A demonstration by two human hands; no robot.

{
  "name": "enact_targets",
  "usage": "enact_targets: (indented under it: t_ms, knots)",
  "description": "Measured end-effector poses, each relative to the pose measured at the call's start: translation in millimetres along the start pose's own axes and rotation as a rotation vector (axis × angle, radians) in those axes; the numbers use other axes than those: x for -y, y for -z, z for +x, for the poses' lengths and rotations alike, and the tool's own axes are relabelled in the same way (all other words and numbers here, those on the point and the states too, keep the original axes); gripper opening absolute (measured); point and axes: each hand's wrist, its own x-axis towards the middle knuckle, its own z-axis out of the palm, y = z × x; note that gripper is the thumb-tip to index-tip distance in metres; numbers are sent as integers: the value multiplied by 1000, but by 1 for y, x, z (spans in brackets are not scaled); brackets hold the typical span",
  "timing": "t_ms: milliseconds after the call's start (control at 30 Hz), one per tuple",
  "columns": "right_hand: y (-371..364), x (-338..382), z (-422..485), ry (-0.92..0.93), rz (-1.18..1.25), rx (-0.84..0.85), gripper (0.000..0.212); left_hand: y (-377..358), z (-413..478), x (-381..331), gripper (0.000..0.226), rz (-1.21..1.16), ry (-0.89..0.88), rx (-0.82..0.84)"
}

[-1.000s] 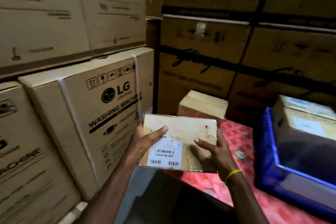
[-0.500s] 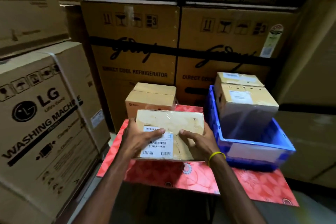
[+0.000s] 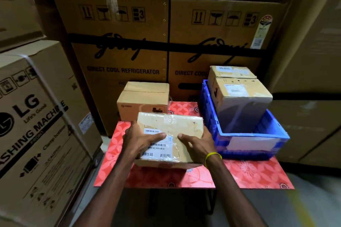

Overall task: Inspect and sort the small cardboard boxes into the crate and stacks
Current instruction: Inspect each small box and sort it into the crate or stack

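Probably light and stiff, the taped box (image 3: 171,125) sits between left hand (image 3: 140,141) and right hand (image 3: 198,144), fingers (image 3: 184,137) clasping its sides.

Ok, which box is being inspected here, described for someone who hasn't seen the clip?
Find the red patterned table in front of the refrigerator cartons; left of the blue crate on it, the left hand and right hand hold one flat box. Unlike the plain taller box behind it, it is wrapped in clear film and carries a white barcode label.
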Motion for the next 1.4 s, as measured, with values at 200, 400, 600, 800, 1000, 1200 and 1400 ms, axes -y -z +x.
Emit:
enact_targets:
  t_ms: [200,400,600,800,1000,1200,1400]
  knots:
    - [-8,5,2,60,-60,-19,56,4,13,15,88,32,11,-29]
    - [-2,0,7,-12,145,60,74,30,6,33,91,-368,84,181]
    - [4,-50,-17,-214,305,199,54,23,-28,95,74,-632,258,156]
    - [-17,-51,-26,50,176,125,103,-1,-24,90,125,-295,60,51]
    - [-18,-15,-11,300,-109,4,121,-1,-20,28,129,-81,-85,-136]
    - [-17,0,-15,343,-179,-86,112,-2,-18,4,131,162,-57,-237]
    - [-14,6,-17,355,-252,-121,112,1,-25,-7,124,240,-58,-256]
